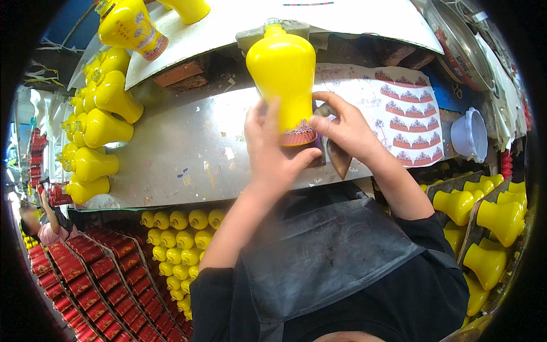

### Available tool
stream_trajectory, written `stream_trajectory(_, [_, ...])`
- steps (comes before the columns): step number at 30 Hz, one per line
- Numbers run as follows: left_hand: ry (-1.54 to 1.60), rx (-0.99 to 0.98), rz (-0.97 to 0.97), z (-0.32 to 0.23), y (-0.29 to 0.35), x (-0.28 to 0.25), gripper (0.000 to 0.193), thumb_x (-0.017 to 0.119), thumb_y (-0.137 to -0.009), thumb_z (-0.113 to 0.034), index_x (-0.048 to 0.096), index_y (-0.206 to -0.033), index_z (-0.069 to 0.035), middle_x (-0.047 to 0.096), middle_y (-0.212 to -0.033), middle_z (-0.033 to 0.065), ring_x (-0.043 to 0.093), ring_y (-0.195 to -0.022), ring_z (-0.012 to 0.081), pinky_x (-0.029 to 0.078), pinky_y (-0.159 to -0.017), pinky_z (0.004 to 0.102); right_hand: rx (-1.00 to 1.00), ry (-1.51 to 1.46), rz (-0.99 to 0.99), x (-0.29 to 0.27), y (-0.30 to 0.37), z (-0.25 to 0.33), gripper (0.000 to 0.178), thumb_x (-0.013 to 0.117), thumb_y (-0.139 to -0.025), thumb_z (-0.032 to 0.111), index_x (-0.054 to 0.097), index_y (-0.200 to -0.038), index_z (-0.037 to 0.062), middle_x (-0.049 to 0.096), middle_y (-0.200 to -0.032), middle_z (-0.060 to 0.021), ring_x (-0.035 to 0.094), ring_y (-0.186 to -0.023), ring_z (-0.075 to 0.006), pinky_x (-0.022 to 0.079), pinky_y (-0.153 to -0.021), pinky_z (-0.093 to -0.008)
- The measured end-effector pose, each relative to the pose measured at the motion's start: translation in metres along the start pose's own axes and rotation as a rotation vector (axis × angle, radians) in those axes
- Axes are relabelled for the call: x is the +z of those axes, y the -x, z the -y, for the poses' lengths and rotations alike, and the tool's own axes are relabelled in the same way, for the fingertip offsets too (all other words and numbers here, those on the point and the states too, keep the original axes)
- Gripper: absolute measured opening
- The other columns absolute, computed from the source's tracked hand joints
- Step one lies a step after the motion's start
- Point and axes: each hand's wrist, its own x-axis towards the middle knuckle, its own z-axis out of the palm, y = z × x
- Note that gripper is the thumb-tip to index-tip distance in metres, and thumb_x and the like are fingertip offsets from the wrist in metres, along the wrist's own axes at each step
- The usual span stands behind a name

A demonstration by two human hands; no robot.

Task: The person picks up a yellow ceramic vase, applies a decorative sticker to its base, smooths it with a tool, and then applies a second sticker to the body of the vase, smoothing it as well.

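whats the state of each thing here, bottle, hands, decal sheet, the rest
yellow bottle: lying on the bench, patterned band on its base end, held
left hand: wrapped round the bottle's base
right hand: fingers on the bottle's base, holding a small brown tool
decal sheet: flat on the bench, rows of decals on it
bottles at left: lying in a row
white cup: tipped on its side

One held yellow bottle (pixel 283 74), one white cup (pixel 470 135)

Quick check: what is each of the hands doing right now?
Left hand: closed around the yellow bottle.
Right hand: pressing a small scraper at the bottle's patterned band.
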Motion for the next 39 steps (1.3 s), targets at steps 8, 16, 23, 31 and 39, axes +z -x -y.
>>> stream_trajectory(8, [-0.079, 0.092, -0.055, 0.009, -0.006, -0.004, 0.097, 0.096, -0.067, -0.021, 0.051, -0.152, -0.009, 0.052, -0.142, 0.0224, 0.061, -0.116, 0.0388, 0.051, -0.101, 0.0435, -0.071, -0.081, -0.034, 0.002, 0.006, -0.001, 0.052, 0.070, -0.097, 0.029, 0.064, -0.141, 0.0029, 0.073, -0.097, -0.0091, 0.061, -0.068, -0.0064, 0.052, -0.062, -0.0235])
stream_trajectory(16, [0.482, -0.209, 0.073, 0.017, 0.003, -0.006, 0.068, 0.065, -0.094, -0.017, 0.039, -0.155, 0.001, 0.053, -0.143, 0.0219, 0.058, -0.128, 0.0322, 0.046, -0.108, 0.0428, -0.056, 0.341, -0.035, 0.015, 0.024, 0.010, 0.073, 0.070, -0.095, 0.048, 0.053, -0.148, -0.0006, 0.073, -0.114, -0.0247, 0.073, -0.100, -0.0274, 0.057, -0.090, -0.0371])
stream_trajectory(23, [0.379, -0.156, 0.026, 0.020, 0.004, -0.004, 0.069, 0.066, -0.094, -0.019, 0.040, -0.155, -0.001, 0.053, -0.140, 0.0204, 0.057, -0.125, 0.0303, 0.046, -0.108, 0.0428, -0.064, -0.125, 0.058, 0.007, 0.014, -0.010, 0.052, 0.060, -0.104, 0.027, 0.055, -0.148, -0.0009, 0.069, -0.131, -0.0188, 0.065, -0.119, -0.0227, 0.050, -0.103, -0.0351])
stream_trajectory(31, [0.373, -0.201, -0.010, 0.008, 0.002, -0.005, 0.067, 0.068, -0.096, -0.021, 0.043, -0.155, -0.001, 0.054, -0.137, 0.0191, 0.059, -0.122, 0.0304, 0.046, -0.107, 0.0418, -0.127, -0.052, -0.002, 0.016, 0.015, -0.016, 0.052, 0.063, -0.101, 0.031, 0.059, -0.145, 0.0023, 0.073, -0.122, -0.0194, 0.070, -0.110, -0.0219, 0.054, -0.096, -0.0355])
stream_trajectory(39, [0.493, -0.255, 0.013, 0.011, 0.003, -0.006, 0.064, 0.063, -0.099, -0.023, 0.043, -0.154, 0.003, 0.056, -0.140, 0.0219, 0.056, -0.130, 0.0336, 0.040, -0.114, 0.0418, -0.101, -0.141, -0.003, 0.017, 0.019, -0.009, 0.055, 0.066, -0.102, 0.028, 0.055, -0.148, -0.0006, 0.070, -0.129, -0.0177, 0.067, -0.113, -0.0186, 0.053, -0.098, -0.0330])
